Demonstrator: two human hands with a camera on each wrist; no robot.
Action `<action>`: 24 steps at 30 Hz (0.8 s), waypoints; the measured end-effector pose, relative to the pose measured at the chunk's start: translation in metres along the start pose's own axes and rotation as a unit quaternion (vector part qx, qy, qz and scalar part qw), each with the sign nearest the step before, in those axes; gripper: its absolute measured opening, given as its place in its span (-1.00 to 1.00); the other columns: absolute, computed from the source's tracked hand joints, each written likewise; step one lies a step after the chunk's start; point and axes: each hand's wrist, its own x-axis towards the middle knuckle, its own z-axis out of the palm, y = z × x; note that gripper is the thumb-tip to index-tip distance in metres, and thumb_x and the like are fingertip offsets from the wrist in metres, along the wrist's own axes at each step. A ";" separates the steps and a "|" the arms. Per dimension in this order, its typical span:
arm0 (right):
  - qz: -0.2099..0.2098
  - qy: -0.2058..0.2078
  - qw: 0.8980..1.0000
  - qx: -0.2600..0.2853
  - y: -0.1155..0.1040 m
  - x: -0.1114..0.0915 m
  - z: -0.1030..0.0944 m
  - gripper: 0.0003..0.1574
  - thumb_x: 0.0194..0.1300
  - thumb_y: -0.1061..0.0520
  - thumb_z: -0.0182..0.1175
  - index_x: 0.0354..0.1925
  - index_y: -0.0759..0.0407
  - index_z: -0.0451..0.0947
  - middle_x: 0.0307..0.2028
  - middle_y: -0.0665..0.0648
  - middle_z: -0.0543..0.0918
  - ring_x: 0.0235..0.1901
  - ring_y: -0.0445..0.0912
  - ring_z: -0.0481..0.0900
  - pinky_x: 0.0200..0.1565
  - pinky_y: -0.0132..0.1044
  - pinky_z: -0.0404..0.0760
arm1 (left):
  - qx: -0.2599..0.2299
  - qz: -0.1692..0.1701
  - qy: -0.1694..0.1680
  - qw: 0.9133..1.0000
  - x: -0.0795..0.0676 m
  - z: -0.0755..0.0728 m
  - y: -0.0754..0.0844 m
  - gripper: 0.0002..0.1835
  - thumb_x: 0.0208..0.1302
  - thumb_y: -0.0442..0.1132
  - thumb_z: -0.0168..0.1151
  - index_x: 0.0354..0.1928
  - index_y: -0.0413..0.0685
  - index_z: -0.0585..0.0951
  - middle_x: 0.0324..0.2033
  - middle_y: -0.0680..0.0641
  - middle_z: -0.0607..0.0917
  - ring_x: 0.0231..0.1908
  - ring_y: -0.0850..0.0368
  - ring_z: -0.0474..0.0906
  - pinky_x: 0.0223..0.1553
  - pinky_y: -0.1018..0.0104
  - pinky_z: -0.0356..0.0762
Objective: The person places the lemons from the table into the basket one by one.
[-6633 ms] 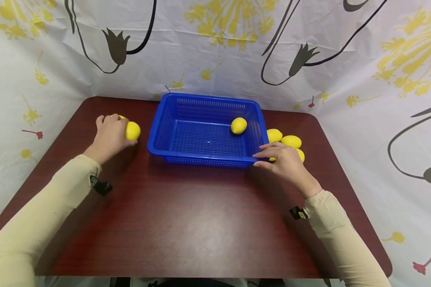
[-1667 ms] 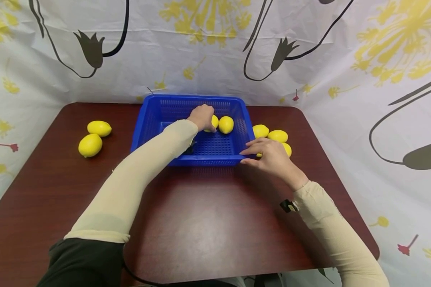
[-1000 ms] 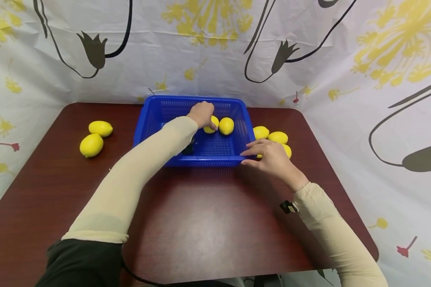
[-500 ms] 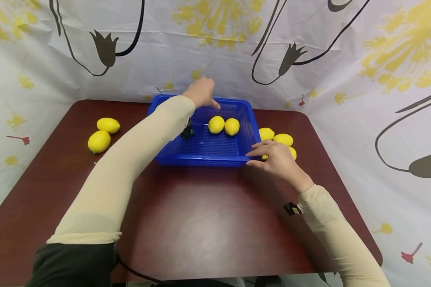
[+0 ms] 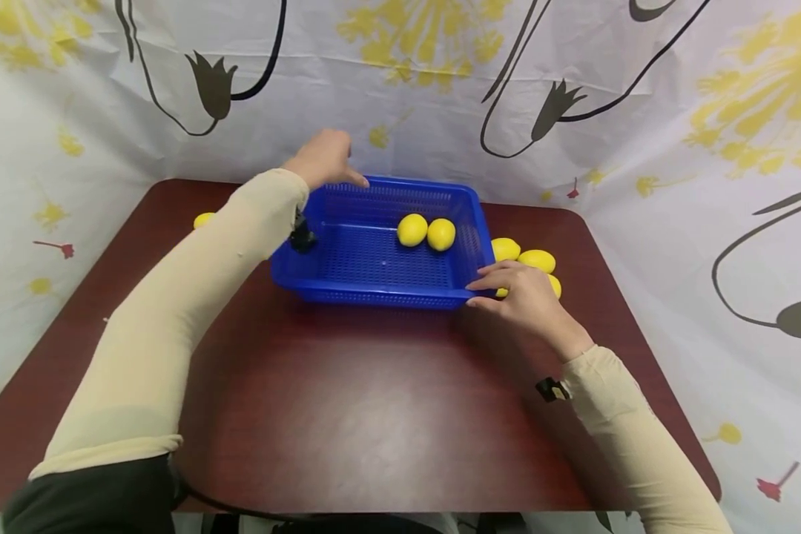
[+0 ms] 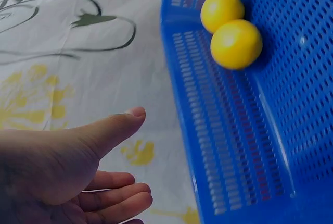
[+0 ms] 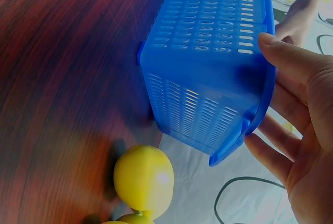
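Note:
A blue perforated plastic basket (image 5: 380, 292) stands at the back of the table. Inside it, two yellow lemons (image 5: 412, 230) lie side by side toward the right. My left hand (image 5: 323, 159) is raised over the basket's back left corner, holding nothing; in the left wrist view its thumb stands out and its fingers are loosely bent. At the basket's front right corner, my right hand (image 5: 527, 300) pinches the rim, thumb on the front side and fingers around the right side, as the right wrist view shows.
Several more lemons (image 5: 537, 260) lie on the table right of the basket, partly behind my right hand. At the far left, a lemon (image 5: 203, 220) peeks out behind my left sleeve. A white patterned cloth (image 5: 427, 111) hangs around the dark red-brown table (image 5: 374, 415).
My left hand brought a lemon from the left into the basket, beside the first one, and let it go. It then rose and moved left. My right hand stays on the rim.

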 end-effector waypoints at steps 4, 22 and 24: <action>0.005 0.000 1.000 0.000 0.000 0.000 -0.002 -0.64 -0.02 -0.07 0.55 -0.22 0.00 0.80 -0.19 0.12 0.81 -0.04 0.01 0.71 -0.11 -0.06 0.68 | -0.006 -0.005 0.010 1.000 -0.011 -0.013 -0.022 -0.24 0.17 0.11 0.38 0.18 -0.41 0.50 0.20 -0.38 0.55 0.22 -0.31 0.47 0.29 -0.11 0.43; 0.001 0.000 1.000 0.004 0.000 0.001 -0.001 -0.64 -0.03 -0.06 0.56 -0.23 0.02 0.80 -0.19 0.13 0.81 -0.05 0.01 0.71 -0.10 -0.06 0.68 | -0.021 -0.067 0.048 0.996 -0.084 -0.009 -0.120 -0.18 0.18 0.18 0.34 0.20 -0.43 0.48 0.10 -0.45 0.57 0.14 -0.34 0.45 0.26 -0.19 0.39; 0.000 -0.002 1.000 0.004 -0.001 0.001 -0.001 -0.64 -0.03 -0.06 0.56 -0.23 0.02 0.80 -0.19 0.15 0.81 -0.05 0.01 0.71 -0.11 -0.06 0.68 | -0.021 -0.072 0.047 0.996 -0.093 -0.007 -0.126 -0.19 0.19 0.18 0.34 0.19 -0.42 0.49 0.11 -0.46 0.56 0.14 -0.35 0.43 0.26 -0.20 0.39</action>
